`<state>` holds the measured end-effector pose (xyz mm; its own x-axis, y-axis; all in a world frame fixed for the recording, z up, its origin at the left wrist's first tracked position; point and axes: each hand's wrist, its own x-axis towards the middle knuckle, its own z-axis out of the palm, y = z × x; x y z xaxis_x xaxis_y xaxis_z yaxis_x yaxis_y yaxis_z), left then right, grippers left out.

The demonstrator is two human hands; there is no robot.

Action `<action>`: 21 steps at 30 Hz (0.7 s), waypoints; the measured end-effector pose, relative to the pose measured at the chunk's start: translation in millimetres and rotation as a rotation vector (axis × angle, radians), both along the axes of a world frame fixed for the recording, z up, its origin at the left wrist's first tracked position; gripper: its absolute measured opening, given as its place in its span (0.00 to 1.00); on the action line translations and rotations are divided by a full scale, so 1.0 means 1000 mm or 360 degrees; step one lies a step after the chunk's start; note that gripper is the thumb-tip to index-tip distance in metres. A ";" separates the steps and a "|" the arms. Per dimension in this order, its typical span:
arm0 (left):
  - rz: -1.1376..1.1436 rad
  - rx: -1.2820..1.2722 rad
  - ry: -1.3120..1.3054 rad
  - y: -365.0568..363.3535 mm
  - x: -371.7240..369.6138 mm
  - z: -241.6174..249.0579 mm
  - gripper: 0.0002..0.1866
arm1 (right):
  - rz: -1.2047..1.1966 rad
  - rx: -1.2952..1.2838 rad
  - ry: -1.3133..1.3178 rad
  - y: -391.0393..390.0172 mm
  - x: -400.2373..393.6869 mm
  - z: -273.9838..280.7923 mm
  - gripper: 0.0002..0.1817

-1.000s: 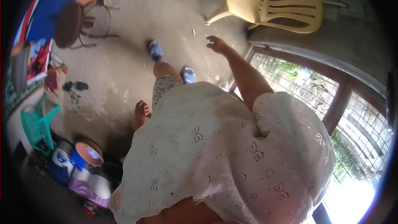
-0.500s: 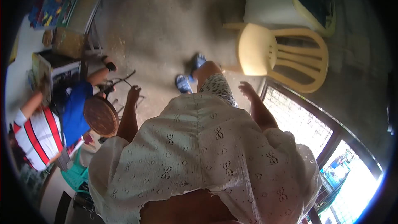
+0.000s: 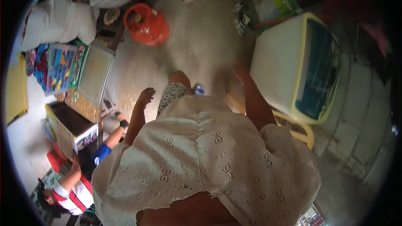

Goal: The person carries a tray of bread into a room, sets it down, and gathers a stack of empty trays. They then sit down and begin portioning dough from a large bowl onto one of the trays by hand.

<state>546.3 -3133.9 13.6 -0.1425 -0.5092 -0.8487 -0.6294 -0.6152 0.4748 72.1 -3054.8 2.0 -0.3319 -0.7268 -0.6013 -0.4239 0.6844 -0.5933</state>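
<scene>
Currently I see the left hand [image 3: 145, 97] hanging loose with its fingers spread, gripping nothing, over the bare concrete floor [image 3: 197, 46]. Right hand [image 3: 242, 73] is blurred; I cannot tell whether it is open or closed. It sits just beside the white box-shaped washing machine with a yellow rim [image 3: 278, 62]. A red gas cylinder [image 3: 147, 25] stands well apart, beyond the left hand. Another person in a red-striped shirt [image 3: 73, 194] crouches at lower left.

No text can be read: the printing on the colourful box [image 3: 58, 68] at nine o'clock and the green bag [image 3: 279, 3] at one o'clock is blurred.
</scene>
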 end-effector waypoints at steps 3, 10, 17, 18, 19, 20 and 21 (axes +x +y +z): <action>0.0106 0.0029 0.0007 -0.100 -0.038 0.016 0.21 | -0.0126 -0.0241 -0.0132 -0.140 -0.026 0.030 0.23; -0.0746 -0.0793 0.0420 -0.401 -0.264 0.061 0.22 | -0.0046 -0.0055 -0.0641 -0.382 -0.064 0.113 0.25; -0.1103 -0.0701 0.0883 -0.608 -0.490 0.155 0.22 | -0.0056 -0.0712 -0.0686 -0.538 -0.177 0.145 0.26; -0.1124 -0.0637 0.0899 -0.634 -0.512 0.146 0.22 | -0.0082 -0.0695 -0.0722 -0.562 -0.199 0.144 0.26; -0.1136 -0.0642 0.0884 -0.658 -0.530 0.137 0.22 | -0.0107 -0.0674 -0.0764 -0.586 -0.220 0.143 0.26; -0.1114 -0.0638 0.0903 -0.679 -0.545 0.128 0.23 | -0.0051 -0.0656 -0.0665 -0.612 -0.243 0.138 0.27; -0.1088 -0.0655 0.0932 -0.704 -0.561 0.121 0.23 | -0.0042 -0.0675 -0.0669 -0.640 -0.264 0.127 0.27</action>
